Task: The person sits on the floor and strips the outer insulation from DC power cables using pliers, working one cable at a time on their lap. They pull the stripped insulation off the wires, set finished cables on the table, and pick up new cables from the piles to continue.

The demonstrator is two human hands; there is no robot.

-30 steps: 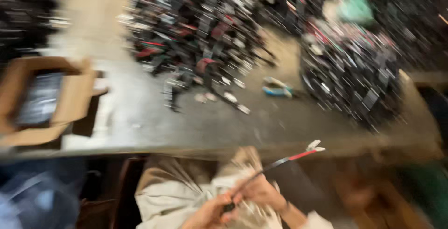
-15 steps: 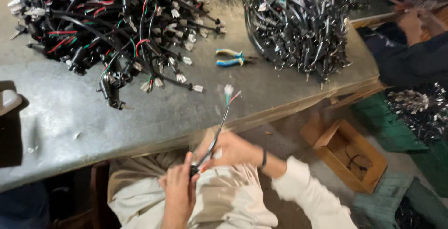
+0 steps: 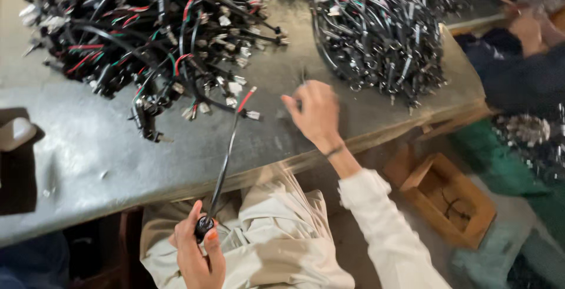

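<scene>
- Left hand (image 3: 197,252), lower left, pinches black end of cable (image 3: 226,153); cable runs up to table (image 3: 88,148).
- Right hand (image 3: 315,112), centre, fingers loose, holding nothing, over table near right pile (image 3: 376,30).
- Advice: keep pinch firm, keep cable clear of left pile (image 3: 147,36).

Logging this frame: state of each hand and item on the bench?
left hand: closed on the cable's black end
cable: held up, slanting over the table edge
right hand: open, reaching over the table
wire piles: tangled, lying loose
wooden box: open, on floor
</scene>
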